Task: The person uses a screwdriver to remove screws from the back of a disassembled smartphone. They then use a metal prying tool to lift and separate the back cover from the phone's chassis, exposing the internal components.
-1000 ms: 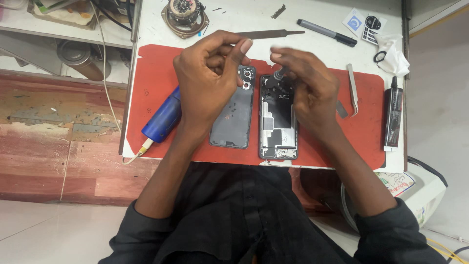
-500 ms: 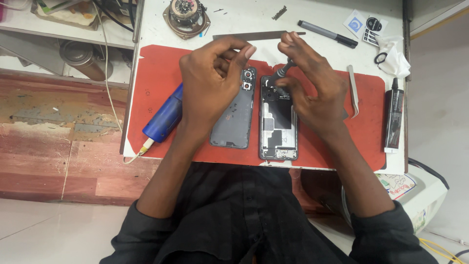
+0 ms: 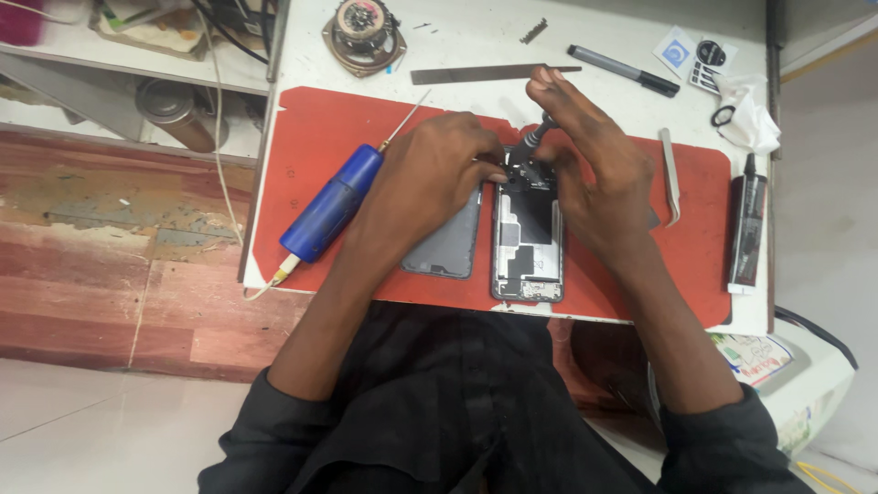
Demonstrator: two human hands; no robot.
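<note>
opened black smartphone (image 3: 528,240) lies on the red mat (image 3: 311,146); right hand (image 3: 594,174) pinches a slim dark screwdriver (image 3: 533,144) over it, left hand (image 3: 430,178) rests fingertips at its top edge, gripping nothing.

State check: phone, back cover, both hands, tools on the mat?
Opened phone: back off, insides exposed, flat on the red mat.
Back cover: detached, beside the phone.
Right hand: grip shut on small screwdriver, tip at the phone's top end.
Left hand: fingertips pressing at the phone's top edge.
Blue electric driver: lying idle.
Tweezers: lying idle.
</note>
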